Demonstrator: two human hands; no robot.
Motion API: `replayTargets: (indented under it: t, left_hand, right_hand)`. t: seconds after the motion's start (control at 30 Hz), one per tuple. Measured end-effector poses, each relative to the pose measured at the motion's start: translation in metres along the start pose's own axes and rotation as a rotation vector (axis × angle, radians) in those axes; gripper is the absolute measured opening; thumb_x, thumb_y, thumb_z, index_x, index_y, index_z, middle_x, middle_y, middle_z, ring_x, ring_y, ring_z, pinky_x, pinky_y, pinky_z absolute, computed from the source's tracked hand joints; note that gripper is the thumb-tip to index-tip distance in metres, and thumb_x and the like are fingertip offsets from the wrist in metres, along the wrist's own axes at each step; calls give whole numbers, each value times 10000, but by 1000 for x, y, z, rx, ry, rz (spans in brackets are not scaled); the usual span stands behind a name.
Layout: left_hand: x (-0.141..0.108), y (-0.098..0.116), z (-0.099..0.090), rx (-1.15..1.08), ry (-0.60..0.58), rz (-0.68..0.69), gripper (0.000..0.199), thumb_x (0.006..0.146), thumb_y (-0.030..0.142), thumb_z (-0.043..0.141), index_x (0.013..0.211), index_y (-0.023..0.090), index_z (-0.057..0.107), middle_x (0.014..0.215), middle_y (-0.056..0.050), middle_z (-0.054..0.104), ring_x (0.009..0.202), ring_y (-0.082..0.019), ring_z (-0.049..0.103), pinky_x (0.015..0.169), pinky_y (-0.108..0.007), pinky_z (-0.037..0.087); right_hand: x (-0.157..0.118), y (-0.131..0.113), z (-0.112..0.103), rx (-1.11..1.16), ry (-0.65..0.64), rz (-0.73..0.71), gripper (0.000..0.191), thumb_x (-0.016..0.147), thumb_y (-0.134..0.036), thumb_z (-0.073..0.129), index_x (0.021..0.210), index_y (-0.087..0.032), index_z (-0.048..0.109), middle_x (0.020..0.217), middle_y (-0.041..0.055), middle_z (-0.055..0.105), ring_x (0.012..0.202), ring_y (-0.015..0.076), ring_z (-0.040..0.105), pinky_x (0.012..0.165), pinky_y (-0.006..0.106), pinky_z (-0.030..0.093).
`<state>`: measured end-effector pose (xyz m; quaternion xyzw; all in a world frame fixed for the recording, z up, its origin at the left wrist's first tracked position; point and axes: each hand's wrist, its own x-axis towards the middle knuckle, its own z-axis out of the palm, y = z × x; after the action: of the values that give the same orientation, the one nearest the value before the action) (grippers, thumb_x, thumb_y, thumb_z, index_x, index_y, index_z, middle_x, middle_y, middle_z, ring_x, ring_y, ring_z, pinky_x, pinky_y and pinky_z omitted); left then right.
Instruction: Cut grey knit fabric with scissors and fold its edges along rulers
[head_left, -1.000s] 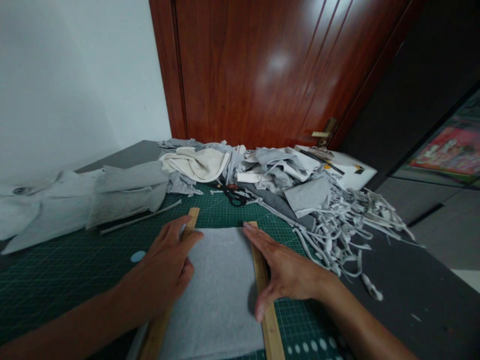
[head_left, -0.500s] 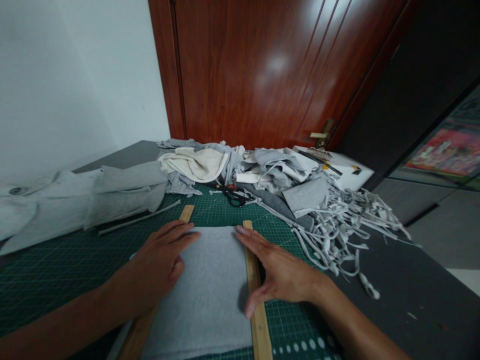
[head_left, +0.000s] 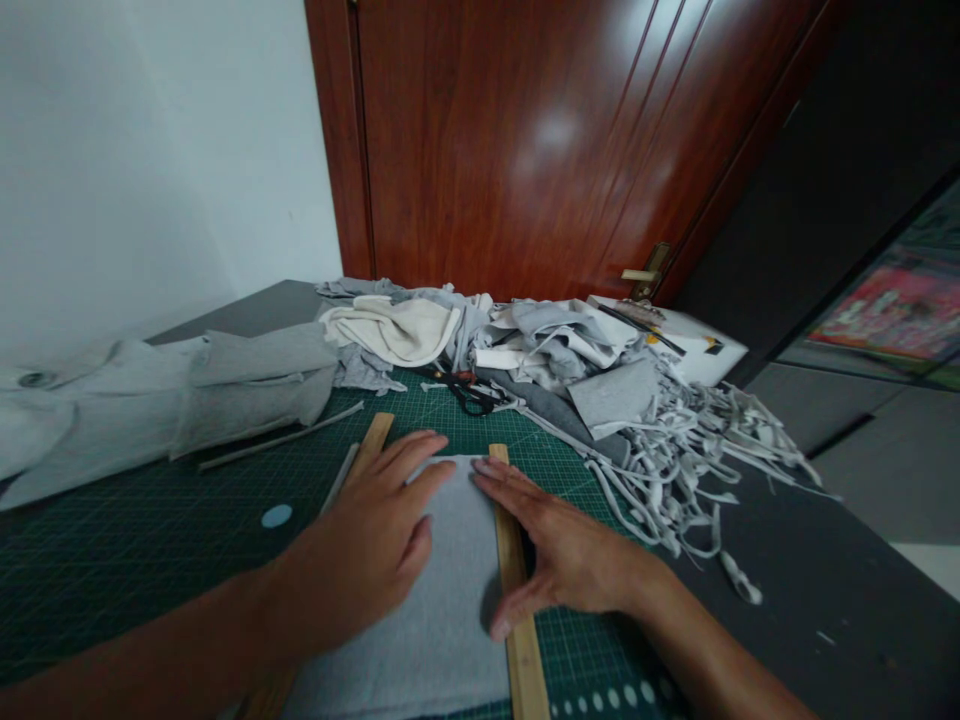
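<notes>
A rectangular piece of grey fabric (head_left: 450, 600) lies flat on the green cutting mat (head_left: 187, 540), between two wooden strips. Over the fabric's left part is my left hand (head_left: 382, 530), fingers stretched forward and slightly apart; whether it touches the cloth I cannot tell. My right hand (head_left: 555, 550) rests along the right edge with fingertips near the top corner and thumb spread over the right wooden strip (head_left: 517, 600). The left wooden strip (head_left: 377, 440) is partly hidden under my left hand and forearm. Beside it runs a thin pale strip (head_left: 339, 478).
Black-handled scissors (head_left: 474, 393) lie at the mat's far side. Behind them are piled fabric pieces (head_left: 405, 325), with tangled grey strips (head_left: 675, 480) to the right. Folded grey cloth (head_left: 247, 390) lies left. A white box (head_left: 697, 345) stands before the wooden door (head_left: 510, 150).
My left hand has shifted right, from the left wooden strip to above the fabric. A pale round spot on the mat now shows. My right hand has stayed nearly still.
</notes>
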<state>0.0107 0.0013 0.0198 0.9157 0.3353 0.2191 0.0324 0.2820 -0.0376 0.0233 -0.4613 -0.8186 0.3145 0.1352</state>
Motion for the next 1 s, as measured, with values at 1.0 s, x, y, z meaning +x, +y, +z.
replayTargets:
  t: [1.0]
  left_hand:
    - [10, 32, 23, -219, -322, 50, 608, 929, 360, 716, 1521, 277, 606, 1777, -128, 378, 1653, -414, 308, 1313, -709, 314]
  right_hand:
    - [-13, 12, -8, -27, 59, 36, 1419, 633, -736, 981, 1737, -151, 308, 1808, 243, 209, 1692, 415, 164, 1379, 645, 82]
